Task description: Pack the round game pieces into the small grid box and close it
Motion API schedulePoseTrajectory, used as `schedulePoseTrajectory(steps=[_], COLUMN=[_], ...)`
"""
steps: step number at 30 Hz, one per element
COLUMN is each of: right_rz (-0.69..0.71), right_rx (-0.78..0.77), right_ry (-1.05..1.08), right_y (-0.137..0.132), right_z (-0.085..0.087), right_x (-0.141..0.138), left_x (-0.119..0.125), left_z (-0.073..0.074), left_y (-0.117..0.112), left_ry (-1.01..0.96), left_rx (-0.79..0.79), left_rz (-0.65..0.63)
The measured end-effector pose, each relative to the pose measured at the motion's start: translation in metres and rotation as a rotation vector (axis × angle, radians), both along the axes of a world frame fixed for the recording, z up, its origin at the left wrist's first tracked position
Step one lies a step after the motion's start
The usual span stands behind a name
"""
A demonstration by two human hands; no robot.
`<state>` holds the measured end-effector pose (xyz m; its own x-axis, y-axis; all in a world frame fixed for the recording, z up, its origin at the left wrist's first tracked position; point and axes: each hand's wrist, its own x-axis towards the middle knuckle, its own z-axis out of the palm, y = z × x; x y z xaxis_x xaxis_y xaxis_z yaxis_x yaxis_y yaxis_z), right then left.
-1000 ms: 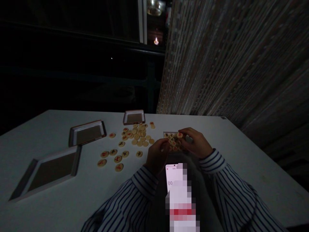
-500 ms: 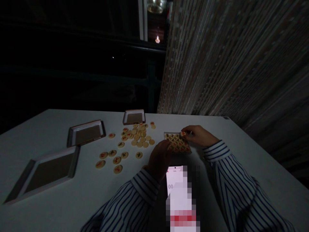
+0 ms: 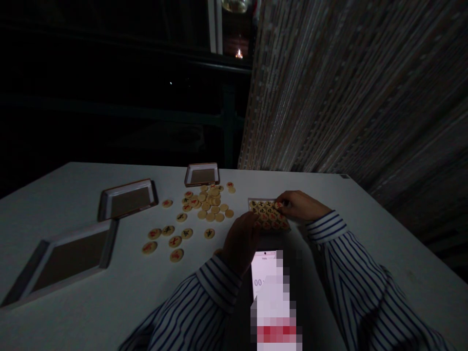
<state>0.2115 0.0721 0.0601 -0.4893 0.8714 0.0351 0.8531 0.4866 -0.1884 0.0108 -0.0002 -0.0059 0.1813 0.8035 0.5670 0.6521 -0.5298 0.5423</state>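
Note:
In the head view a small shallow box (image 3: pixel 288 229) holds rows of Chinese chess pieces (image 3: pixel 269 218), wooden discs with red or black characters. My left hand (image 3: pixel 241 239) is curled against the left side of the box and grips it there, partly covering the pieces. At the far right corner of the box, my right hand (image 3: pixel 302 204) pinches a red-marked Chinese chess piece (image 3: pixel 278 205) between thumb and fingers, level with the top row. Left of the box lies a loose heap of Chinese chess pieces (image 3: pixel 211 197), many blank side up, with several more spread nearer me.
Three shallow trays stand on the white table (image 3: pixel 109 312): one at the back (image 3: pixel 186 181), one farther left (image 3: pixel 100 207) and a large one (image 3: pixel 40 263) at the near left. A lit phone (image 3: pixel 263 273) lies just before the box. A string curtain (image 3: pixel 310 87) hangs behind.
My right hand has lowered the red-marked piece slightly into the box's far right corner. My left hand stays on the box. The view has shifted a little.

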Motion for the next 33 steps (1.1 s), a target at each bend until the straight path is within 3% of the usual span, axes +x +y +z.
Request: schedulePoseTrajectory(steps=[33], right_rz=[0.077], right_rx=[-0.04], right_ry=[0.012], right_y=[0.0039], right_z=[-0.0057], right_x=[0.0051], left_x=[-0.0034], left_z=[0.0038], left_y=[0.0015], left_ry=[0.023], left_rx=[-0.043], left_rz=[-0.01])
